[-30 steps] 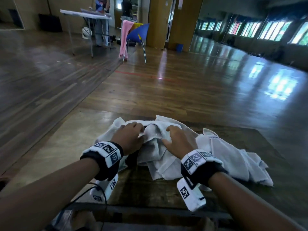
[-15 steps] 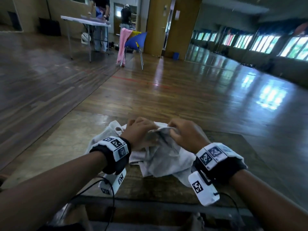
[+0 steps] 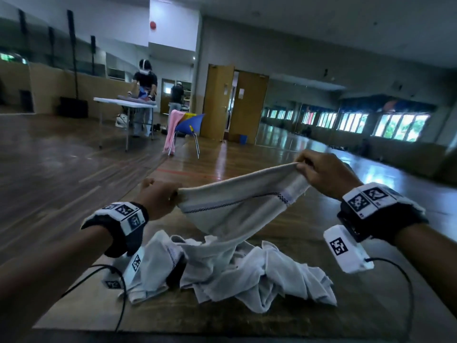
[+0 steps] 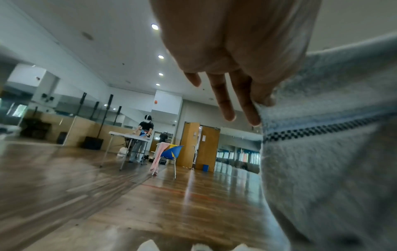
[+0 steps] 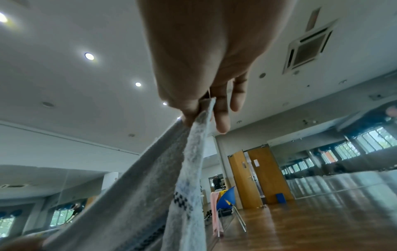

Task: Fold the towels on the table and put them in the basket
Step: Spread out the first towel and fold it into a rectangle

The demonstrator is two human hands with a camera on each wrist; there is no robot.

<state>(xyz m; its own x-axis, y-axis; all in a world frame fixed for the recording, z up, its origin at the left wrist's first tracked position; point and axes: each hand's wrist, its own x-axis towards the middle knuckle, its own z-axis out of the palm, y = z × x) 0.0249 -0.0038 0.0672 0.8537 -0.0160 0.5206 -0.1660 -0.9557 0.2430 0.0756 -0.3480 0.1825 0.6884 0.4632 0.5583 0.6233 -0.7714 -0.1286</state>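
A pale grey towel (image 3: 237, 206) with a dark checkered stripe hangs stretched in the air between my two hands. My left hand (image 3: 160, 198) pinches one top corner, my right hand (image 3: 319, 169) pinches the other, higher up. In the left wrist view the left hand (image 4: 257, 100) nips the towel (image 4: 322, 152) between thumb and forefinger, other fingers straight. The right hand (image 5: 201, 107) pinches the towel's edge (image 5: 150, 195) in the right wrist view. Below, more crumpled towels (image 3: 247, 271) lie heaped on the brown table (image 3: 321, 318). No basket is in view.
Black cables run from both wrist cameras over the table's near edge. Across the wooden floor stand a blue chair (image 3: 189, 125) with a pink cloth and a white folding table (image 3: 125, 102), where another person stands. Wooden doors (image 3: 237, 105) are beyond.
Both hands have lifted one towel off the heap and pulled apart, stretching its top edge between them. My head has tipped up, showing more of the hall.
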